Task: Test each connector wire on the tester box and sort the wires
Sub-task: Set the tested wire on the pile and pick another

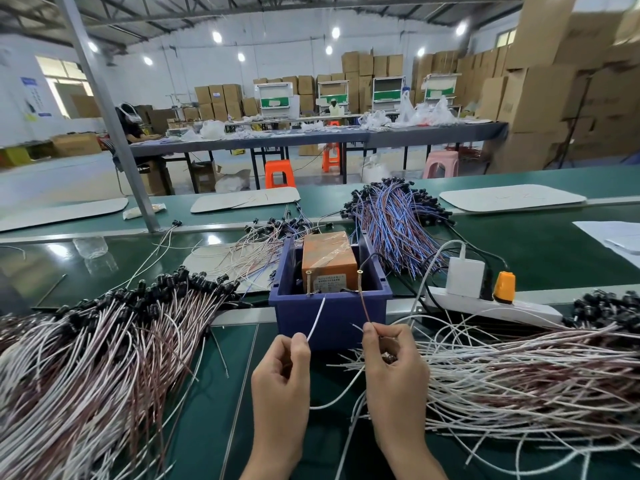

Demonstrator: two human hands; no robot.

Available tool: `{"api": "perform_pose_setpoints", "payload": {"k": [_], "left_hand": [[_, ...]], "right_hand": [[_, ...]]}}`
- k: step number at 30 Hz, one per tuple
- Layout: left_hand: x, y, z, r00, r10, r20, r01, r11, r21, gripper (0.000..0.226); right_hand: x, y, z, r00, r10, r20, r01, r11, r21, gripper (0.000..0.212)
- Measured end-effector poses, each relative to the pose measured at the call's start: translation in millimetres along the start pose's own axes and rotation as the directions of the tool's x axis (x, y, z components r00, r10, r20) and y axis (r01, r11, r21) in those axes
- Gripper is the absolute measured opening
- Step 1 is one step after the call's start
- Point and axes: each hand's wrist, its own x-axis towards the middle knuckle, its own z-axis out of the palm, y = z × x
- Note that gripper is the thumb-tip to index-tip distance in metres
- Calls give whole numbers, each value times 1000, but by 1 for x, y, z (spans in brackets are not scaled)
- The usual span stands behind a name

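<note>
My left hand (282,372) pinches a white wire lead (317,318) that points up toward the tester. My right hand (394,368) pinches a red-brown wire lead (364,306) that reaches up to the right brass screw (359,282). The tester is an orange box (329,261) sitting in a blue bin (329,313), with a left brass screw (308,284) at its front too. A big pile of white and brown wires with black connectors (104,348) lies on the left. Another such pile (519,372) lies on the right.
A bundle of blue and red wires (398,220) lies behind the bin. A white power strip (485,303) with a white plug and an orange-capped plug sits at the right. A grey metal post (114,119) rises at the left. Behind stand tables, stools and stacked cartons.
</note>
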Motion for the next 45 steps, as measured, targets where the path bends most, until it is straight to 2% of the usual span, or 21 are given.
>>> {"api": "perform_pose_setpoints", "payload": {"k": [6,45], "left_hand": [[-1,1,-4,992,-17,-123,12,999,-47,40],[0,1,0,997,-7,-72,5,1000,-23,42]], "right_hand": [[0,-2,0,1000,1,6,-1,1000,5,11],[-1,-2,-2,1000,-16,6,16,1000,12,11]]}}
